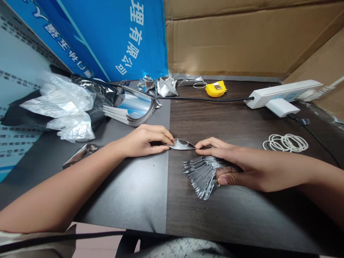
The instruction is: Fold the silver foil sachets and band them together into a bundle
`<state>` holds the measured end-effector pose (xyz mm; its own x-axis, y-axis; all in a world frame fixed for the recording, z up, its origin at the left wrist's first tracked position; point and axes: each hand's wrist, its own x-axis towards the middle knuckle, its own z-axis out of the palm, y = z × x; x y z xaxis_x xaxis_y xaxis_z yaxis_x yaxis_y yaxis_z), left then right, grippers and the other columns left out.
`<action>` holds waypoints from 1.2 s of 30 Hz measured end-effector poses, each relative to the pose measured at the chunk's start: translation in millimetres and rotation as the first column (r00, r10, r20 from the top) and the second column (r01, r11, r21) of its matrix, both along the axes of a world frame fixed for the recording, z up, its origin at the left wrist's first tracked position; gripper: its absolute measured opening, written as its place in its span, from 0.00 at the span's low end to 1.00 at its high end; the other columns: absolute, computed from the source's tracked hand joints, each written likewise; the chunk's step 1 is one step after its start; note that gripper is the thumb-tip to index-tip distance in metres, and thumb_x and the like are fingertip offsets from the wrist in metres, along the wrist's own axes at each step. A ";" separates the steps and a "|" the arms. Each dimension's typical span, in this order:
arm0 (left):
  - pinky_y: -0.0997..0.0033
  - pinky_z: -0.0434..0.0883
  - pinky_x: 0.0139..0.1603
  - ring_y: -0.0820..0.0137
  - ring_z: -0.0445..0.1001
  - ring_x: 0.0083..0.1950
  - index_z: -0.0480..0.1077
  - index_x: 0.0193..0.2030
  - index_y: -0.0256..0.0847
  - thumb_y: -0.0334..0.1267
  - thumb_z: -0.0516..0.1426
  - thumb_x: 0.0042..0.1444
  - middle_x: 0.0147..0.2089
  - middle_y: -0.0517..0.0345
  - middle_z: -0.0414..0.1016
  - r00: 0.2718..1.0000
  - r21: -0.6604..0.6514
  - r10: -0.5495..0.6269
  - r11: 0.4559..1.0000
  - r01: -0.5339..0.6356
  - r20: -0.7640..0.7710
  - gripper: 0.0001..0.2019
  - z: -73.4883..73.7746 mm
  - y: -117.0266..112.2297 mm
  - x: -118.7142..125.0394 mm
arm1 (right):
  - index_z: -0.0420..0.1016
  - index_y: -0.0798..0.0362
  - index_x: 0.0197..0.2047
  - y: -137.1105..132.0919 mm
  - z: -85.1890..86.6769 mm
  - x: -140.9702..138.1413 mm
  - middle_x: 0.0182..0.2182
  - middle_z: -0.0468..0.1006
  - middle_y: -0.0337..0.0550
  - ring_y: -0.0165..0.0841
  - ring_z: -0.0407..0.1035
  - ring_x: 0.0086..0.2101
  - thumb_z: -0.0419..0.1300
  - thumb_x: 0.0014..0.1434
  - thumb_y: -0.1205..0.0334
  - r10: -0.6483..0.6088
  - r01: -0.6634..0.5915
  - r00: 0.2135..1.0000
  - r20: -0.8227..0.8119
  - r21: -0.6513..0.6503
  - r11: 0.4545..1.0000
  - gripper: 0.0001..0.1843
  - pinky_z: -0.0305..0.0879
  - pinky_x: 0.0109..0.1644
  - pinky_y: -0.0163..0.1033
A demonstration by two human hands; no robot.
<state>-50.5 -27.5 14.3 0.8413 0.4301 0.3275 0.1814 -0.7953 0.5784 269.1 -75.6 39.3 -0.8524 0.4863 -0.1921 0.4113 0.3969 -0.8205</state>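
A small silver foil pouch [183, 144] lies stretched between my two hands, slightly bulged in its middle. My left hand [146, 140] pinches its left end between thumb and fingers. At its right end are the index and middle fingertips of my right hand [231, 157]. Beneath that palm, my right thumb presses on a fanned stack of foil pouches [200, 175], holding it near its right edge. The stack's left edges spread toward the desk's front. Part of the stack is hidden under my hand.
Behind my hands stand a curled stack of printed sheets [137, 105], crumpled foil pieces [166, 86] and a yellow tape measure [215, 88]. A power strip [285, 93] and white rubber bands [286, 143] sit right. Left are plastic bags [64, 100] and another foil pouch [80, 154].
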 end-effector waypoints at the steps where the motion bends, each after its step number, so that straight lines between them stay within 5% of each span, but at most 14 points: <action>1: 0.71 0.77 0.49 0.69 0.81 0.47 0.79 0.45 0.38 0.32 0.60 0.64 0.46 0.45 0.83 1.000 0.010 0.002 1.000 -0.002 0.006 0.06 -0.3 -0.2 0.2 | 0.59 0.47 0.73 -0.1 0.2 0.0 0.68 0.61 0.55 0.46 0.58 0.68 0.58 0.68 0.53 0.002 -0.002 1.000 -0.003 0.002 1.000 0.33 0.59 0.69 0.53; 7: 0.76 0.75 0.41 0.73 0.80 0.38 0.74 0.41 0.36 0.31 0.60 0.63 0.39 0.51 0.82 0.992 0.026 0.122 0.992 -0.123 0.016 0.02 -3.5 -5.0 3.9 | 0.57 0.45 0.74 -0.2 1.8 -1.1 0.69 0.59 0.54 0.45 0.58 0.68 0.57 0.69 0.54 0.005 -0.005 1.000 0.022 -0.008 1.000 0.33 0.60 0.69 0.52; 10: 0.79 0.72 0.35 0.76 0.77 0.33 0.72 0.45 0.36 0.33 0.63 0.61 0.35 0.56 0.80 0.981 -0.002 0.196 0.981 -0.196 0.013 0.08 -4.6 -9.9 9.0 | 0.60 0.46 0.72 0.4 1.3 -1.6 0.69 0.60 0.55 0.48 0.57 0.68 0.58 0.68 0.53 0.005 -0.006 1.000 0.021 0.008 1.000 0.32 0.58 0.70 0.55; 25: 0.73 0.70 0.40 0.71 0.75 0.38 0.74 0.40 0.36 0.35 0.56 0.68 0.36 0.55 0.78 0.973 0.091 0.217 0.974 -0.210 -0.083 0.07 -4.3 -29.0 29.1 | 0.60 0.47 0.69 -9.0 -9.6 -13.8 0.67 0.58 0.55 0.46 0.65 0.62 0.54 0.70 0.56 -0.032 0.019 0.997 0.068 0.176 0.984 0.26 0.66 0.64 0.56; 36: 0.77 0.71 0.37 0.74 0.77 0.33 0.74 0.37 0.39 0.38 0.61 0.65 0.33 0.60 0.80 0.948 0.067 0.319 0.945 -0.319 0.016 0.06 -6.2 -34.3 33.9 | 0.68 0.53 0.53 -10.7 -6.2 -29.0 0.57 0.68 0.60 0.53 0.62 0.55 0.54 0.67 0.60 -0.081 0.066 0.996 0.026 0.360 0.931 0.13 0.66 0.56 0.64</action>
